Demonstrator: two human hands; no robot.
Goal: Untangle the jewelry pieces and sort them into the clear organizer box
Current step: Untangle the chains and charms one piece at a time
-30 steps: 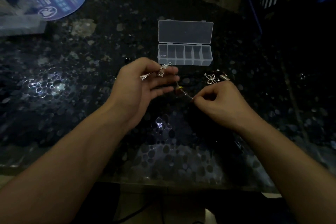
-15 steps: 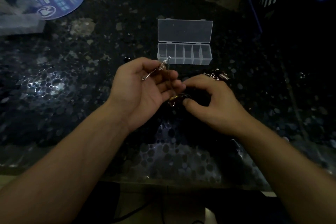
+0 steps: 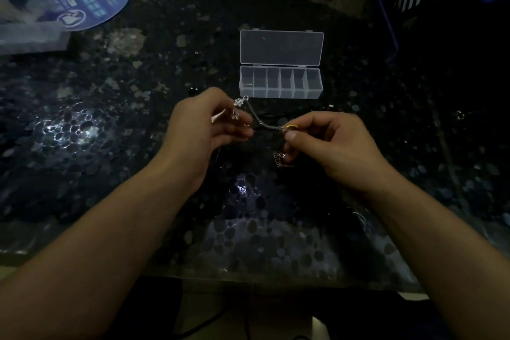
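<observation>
1. Nearest the camera, 2 bare forearms reach forward over the dark speckled glossy tabletop (image 3: 116, 146); the hands sit apart, joined only by the jewelry strung between them.

2. The right hand (image 3: 328, 143) has thumb and forefinger pinched on a small yellow ring (image 3: 292, 126) at one end of a thin silver chain (image 3: 262, 121). A short length of small-link chain (image 3: 278, 159) dangles below that hand's curled fingers; whether it belongs to the same piece I cannot tell.

3. The left hand (image 3: 205, 125) has its fingers curled round a tangled silver cluster of charms (image 3: 237, 107), with a pointed silver tip sticking out toward the palm side.

4. The relation that matters: the thin chain's long axis runs slantwise, from the cluster at upper left down to the ring at lower right, slightly slack. Judging from this, drawing the hands further apart along that line would tighten the knot, so the next move likely calls for easing strands loose at the left-hand end.

5. Beyond the hands lies the clear plastic organizer box (image 3: 280, 85), lid (image 3: 281, 47) laid open flat behind it, its row of 6 compartments running left to right. It lies ahead and slightly right; the 2 hands look about equally near. No jewelry shows inside, so sorting appears not yet begun.

6. Farthest left, a round blue printed hand fan (image 3: 88, 0) lies on the table.
</observation>
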